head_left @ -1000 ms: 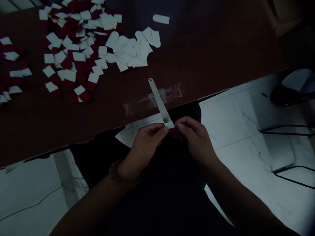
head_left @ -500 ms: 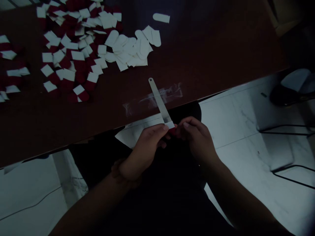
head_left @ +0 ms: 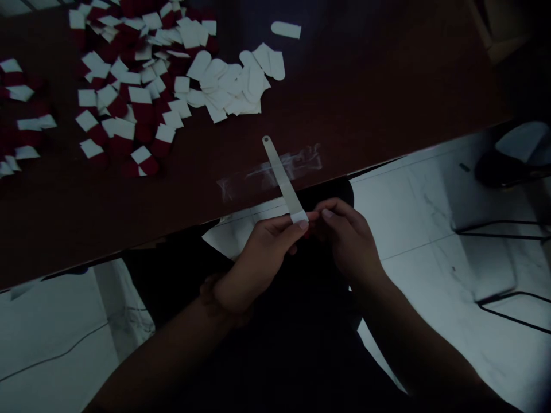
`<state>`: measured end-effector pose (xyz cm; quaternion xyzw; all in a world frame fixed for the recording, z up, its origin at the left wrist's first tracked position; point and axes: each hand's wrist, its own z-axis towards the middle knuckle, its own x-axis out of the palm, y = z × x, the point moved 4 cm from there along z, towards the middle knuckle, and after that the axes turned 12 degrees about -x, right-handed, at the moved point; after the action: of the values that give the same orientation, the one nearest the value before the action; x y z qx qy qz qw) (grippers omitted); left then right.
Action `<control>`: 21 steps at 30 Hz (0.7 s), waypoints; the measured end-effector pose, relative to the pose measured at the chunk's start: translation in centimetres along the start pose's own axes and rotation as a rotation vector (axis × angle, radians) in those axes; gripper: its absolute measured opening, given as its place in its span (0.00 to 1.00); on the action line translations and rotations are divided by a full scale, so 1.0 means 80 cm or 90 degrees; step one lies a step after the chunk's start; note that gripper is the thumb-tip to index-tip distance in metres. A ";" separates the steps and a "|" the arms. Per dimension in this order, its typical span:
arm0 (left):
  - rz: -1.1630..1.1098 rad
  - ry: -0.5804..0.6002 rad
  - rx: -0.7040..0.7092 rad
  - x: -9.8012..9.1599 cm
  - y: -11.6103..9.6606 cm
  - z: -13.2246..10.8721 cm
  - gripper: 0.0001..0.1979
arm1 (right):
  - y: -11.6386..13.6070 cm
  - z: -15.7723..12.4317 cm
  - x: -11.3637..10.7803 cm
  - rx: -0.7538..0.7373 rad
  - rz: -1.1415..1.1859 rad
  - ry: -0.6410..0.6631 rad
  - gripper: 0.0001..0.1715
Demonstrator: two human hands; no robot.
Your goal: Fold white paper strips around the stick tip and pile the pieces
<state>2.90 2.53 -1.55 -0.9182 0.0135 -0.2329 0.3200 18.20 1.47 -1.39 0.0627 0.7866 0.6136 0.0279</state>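
Note:
A flat pale strip (head_left: 280,175) with a hole in its far end is taped to the dark table and juts past the front edge. At its near end sits a small white-and-red piece (head_left: 298,217); the red part is mostly hidden by fingers. My left hand (head_left: 264,249) pinches this piece against the strip, thumb on top and index finger stretched out beneath. Just to the right, my right hand (head_left: 350,238) has thumb and index finger pressed together by the left fingertip. What it holds, if anything, is too dark to make out.
Many red-and-white pieces (head_left: 140,96) lie heaped at the table's left. Beside them is a pile of white round-ended tabs (head_left: 232,86), with one tab (head_left: 286,30) lying apart. Clear tape (head_left: 303,162) crosses the strip. A chair-like black frame (head_left: 503,234) stands at right.
My left thumb has slid right across the white end of the piece, and the left index finger now reaches out towards my right fingertips. My right hand stays pinched, slightly higher.

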 end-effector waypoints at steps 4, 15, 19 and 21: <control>-0.019 0.017 -0.006 0.001 -0.001 0.003 0.14 | -0.004 0.003 -0.002 0.007 0.013 -0.016 0.06; 0.017 -0.075 0.013 -0.020 0.006 0.005 0.12 | -0.010 0.001 -0.006 -0.017 -0.015 -0.023 0.07; -0.013 -0.080 0.027 -0.017 0.000 0.010 0.12 | -0.001 0.003 -0.001 -0.021 -0.044 0.002 0.09; -0.041 -0.071 0.031 -0.015 -0.005 0.012 0.11 | 0.003 0.005 0.001 -0.030 -0.043 0.011 0.09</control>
<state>2.21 3.61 -2.51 -0.9217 -0.0393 -0.1917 0.3348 18.16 1.96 -1.25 0.0298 0.7741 0.6309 0.0434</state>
